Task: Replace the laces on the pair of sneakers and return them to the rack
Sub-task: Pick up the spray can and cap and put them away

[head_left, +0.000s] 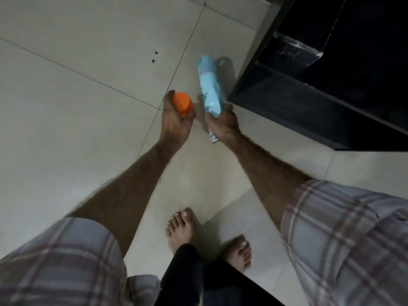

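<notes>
My left hand [175, 122] grips a small orange cap-like object [182, 104] above the tiled floor. My right hand [223, 124] holds a light blue spray can [208, 85] by its lower part, the can pointing away from me. The two hands are close together, a short gap between them. No sneakers or laces are in view.
A dark rack or cabinet [320, 85] with open shelves stands at the right, its corner close to the blue can. Pale floor tiles [88, 85] spread left and ahead. My bare feet [183, 228] stand below the hands.
</notes>
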